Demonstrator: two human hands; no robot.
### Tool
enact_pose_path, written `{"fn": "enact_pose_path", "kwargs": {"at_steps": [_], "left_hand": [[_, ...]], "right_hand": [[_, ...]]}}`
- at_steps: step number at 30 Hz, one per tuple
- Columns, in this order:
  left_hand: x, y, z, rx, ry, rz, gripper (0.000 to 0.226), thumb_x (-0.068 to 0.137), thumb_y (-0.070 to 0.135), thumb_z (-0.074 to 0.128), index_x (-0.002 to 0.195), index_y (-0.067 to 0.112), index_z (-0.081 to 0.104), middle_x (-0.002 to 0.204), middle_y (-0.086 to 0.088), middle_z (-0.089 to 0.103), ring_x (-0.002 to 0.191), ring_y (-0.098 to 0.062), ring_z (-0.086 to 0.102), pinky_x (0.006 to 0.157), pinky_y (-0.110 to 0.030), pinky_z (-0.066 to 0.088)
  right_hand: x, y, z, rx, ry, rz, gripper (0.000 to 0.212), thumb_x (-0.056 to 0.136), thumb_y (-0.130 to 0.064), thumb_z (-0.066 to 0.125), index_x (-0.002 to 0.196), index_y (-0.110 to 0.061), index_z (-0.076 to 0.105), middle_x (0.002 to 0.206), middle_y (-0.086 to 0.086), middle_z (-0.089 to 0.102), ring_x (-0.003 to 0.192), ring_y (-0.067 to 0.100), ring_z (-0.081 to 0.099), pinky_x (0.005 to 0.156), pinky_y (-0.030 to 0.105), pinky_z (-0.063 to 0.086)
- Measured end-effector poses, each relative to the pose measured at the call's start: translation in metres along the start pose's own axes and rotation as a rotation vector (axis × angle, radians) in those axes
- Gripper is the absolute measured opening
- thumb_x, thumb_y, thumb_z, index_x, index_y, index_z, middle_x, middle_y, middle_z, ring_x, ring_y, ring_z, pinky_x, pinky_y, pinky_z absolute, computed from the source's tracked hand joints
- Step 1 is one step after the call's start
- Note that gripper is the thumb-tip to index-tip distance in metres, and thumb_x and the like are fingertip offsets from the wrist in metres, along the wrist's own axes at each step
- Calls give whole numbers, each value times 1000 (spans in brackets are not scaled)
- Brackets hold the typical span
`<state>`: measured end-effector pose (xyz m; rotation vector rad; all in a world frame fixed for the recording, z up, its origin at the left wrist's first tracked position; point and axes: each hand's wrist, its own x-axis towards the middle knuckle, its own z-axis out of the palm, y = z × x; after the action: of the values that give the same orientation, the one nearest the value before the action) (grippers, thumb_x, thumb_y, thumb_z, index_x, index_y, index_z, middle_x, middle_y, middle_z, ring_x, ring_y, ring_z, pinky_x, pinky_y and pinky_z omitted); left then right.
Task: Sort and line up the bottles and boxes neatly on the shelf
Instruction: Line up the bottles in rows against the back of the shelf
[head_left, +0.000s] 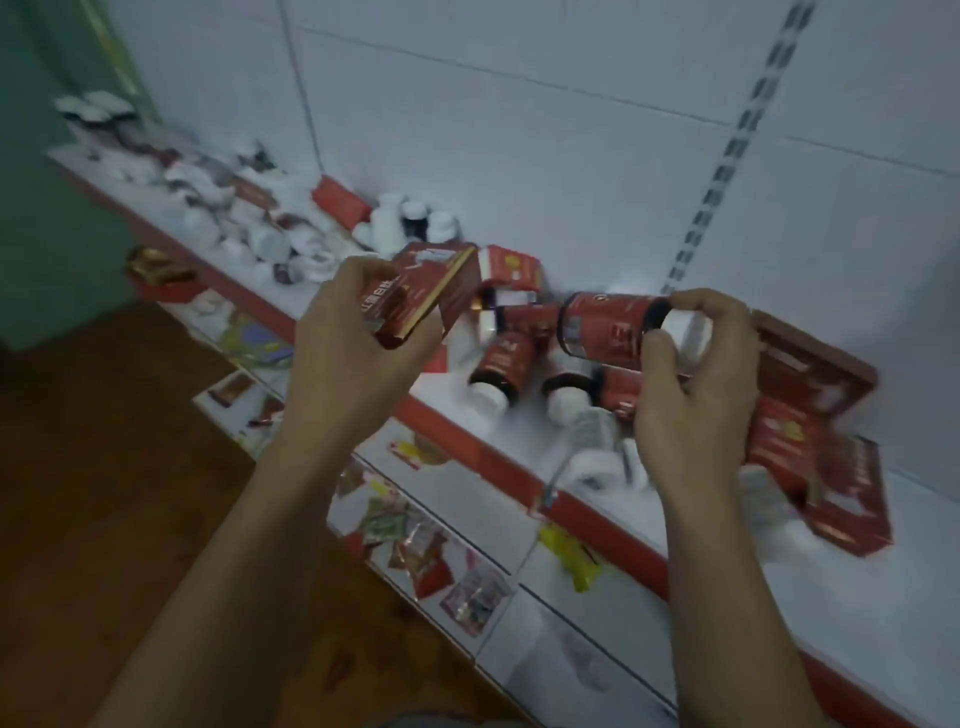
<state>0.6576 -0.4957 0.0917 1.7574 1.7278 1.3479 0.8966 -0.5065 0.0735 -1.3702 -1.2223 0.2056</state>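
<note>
I have my left hand (353, 332) closed around a red box (421, 296), held tilted above the front edge of the shelf (857, 587), one end flap hanging loose. My right hand (696, 374) grips a red-labelled bottle (608, 327) on its side in the air, fingers (696, 304) wrapped over its white cap end. Just below the bottle, two more red bottles (498, 371) lie on the shelf with their white caps pointing toward the front edge. Behind them, against the back wall, a red and white carton (511, 267) leans. To the right of my right hand, red boxes (810, 441) lie open and overlapping near the front edge. Farther left along the shelf, white bottles (270, 234) and another red box (340, 200) sit in a blurred heap. A red strip runs along the front edge, with packets (415, 540) on the lower shelf beneath.
</note>
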Motion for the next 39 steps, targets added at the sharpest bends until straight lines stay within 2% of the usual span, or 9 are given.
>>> {"fn": "enact_pose_path", "kwargs": {"at_steps": [3,7,10,14,18,22,28,34,39], "left_hand": [[9,-48,-62,23,119,-92,47,89,47,73,128,33,51,119,8,63,95,-6,67,75,-34,61],[15,-109,-140,44,289,-234,41,90,39,75,124,31,54,109,16,62,82,10,65,60,-12,51],[15,-159,-191,112,392,-342,38,89,42,76,119,35,55,105,22,59,80,20,58,63,-19,50],[37,-219,-245,191,481,-446,38,87,45,76,118,39,54,112,15,56,87,5,58,66,-23,51],[91,-269,-292,252,523,-484,43,85,48,76,123,39,57,117,14,54,104,-11,58,76,-33,57],[152,-310,-346,333,529,-470,44,85,46,76,124,35,58,118,10,57,98,-6,57,66,-17,45],[239,-376,-388,299,589,-483,49,84,48,76,127,32,59,117,12,55,100,-7,59,72,-25,54],[364,-457,-377,247,454,-416,40,90,52,70,124,39,55,118,14,58,105,-9,62,80,-42,61],[473,-536,-370,249,363,-402,40,91,49,70,125,35,53,125,3,60,104,-14,63,79,-41,61]], "right_hand": [[-6,-27,77,45,-136,-36,30,91,-13,55,115,-32,56,114,-9,52,109,8,48,92,23,46],[-21,-65,186,146,-345,-74,37,88,-12,59,122,-27,58,118,-6,56,108,10,53,94,30,47],[-41,-93,266,253,-531,-86,39,90,-17,61,126,-30,54,122,-3,57,111,12,56,91,23,46],[-58,-130,374,377,-745,-75,38,88,-13,68,121,-28,54,109,-6,60,88,4,59,67,12,45],[-61,-166,486,431,-849,-75,39,84,-16,72,116,-30,54,108,-8,60,90,6,61,66,14,49],[-40,-210,595,451,-864,-94,39,80,-17,74,113,-29,56,106,-6,62,91,11,62,65,16,46],[-24,-259,719,432,-906,-179,42,74,-22,69,113,-30,56,104,-7,63,94,17,62,73,31,54],[13,-241,784,403,-851,-104,31,83,-16,75,109,-26,60,97,-16,62,87,2,60,64,12,44],[57,-220,852,305,-651,-67,32,82,-14,76,106,-28,61,102,-10,66,89,4,61,68,14,47]]}}
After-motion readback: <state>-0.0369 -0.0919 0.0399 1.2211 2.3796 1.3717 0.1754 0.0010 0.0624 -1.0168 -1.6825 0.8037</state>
